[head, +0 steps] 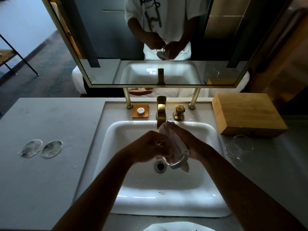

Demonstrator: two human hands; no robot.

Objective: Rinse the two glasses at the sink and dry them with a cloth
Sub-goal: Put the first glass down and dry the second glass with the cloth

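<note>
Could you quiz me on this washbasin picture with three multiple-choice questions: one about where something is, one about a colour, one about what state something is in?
1. Where is the second glass?
A. on the counter right of the sink, by the wooden box
B. inside the basin
C. on the soap dish

2. What colour is the tap?
A. chrome silver
B. black
C. gold

3. What is happening with the glass held over the sink?
A. it is being filled under running water
B. it is held in both hands with a cloth worked into it
C. it stands upside down on the drain

Answers: 1 A, it lies beside the wooden box. 2 C, the metal is brass-gold. 3 B, the left hand grips the glass while the right hand holds the cloth in it; no water shows.
</note>
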